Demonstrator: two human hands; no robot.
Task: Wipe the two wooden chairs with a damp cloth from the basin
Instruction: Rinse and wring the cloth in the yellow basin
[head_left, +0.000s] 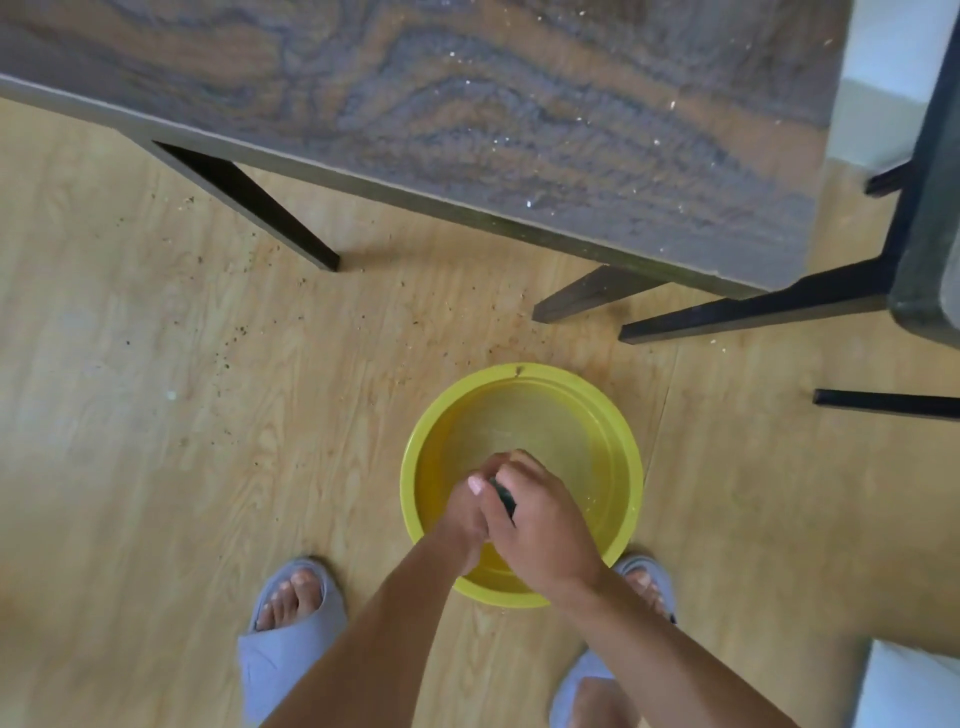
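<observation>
A dark cloth (503, 496) shows only as a small sliver squeezed between the two hands, directly over the yellow basin (631, 467). Both hands are closed tight around it: the left hand (465, 512) wraps it from the near-left side with its thumb up, and the right hand (540, 519) clamps over it from the right, covering most of it. The visible strip of cloth runs roughly away from the person, between the two palms; how much hangs below is hidden. Each grip looks like a wringing hold, so the step in hand is probably squeezing out water before wiping.

The basin stands on the pale wood-pattern floor (156, 467) between the person's feet in grey slippers (291, 623). It holds shallow, clear water; nothing else is visible in it.

Beyond the basin, a dusty, dark-grained wooden seat or top (519, 104) on dark legs fills the upper frame, speckled with crumbs. A second dark-framed chair (924, 234) stands at the right edge. Both lie ahead of the hands, the large wooden one nearer the left hand.
</observation>
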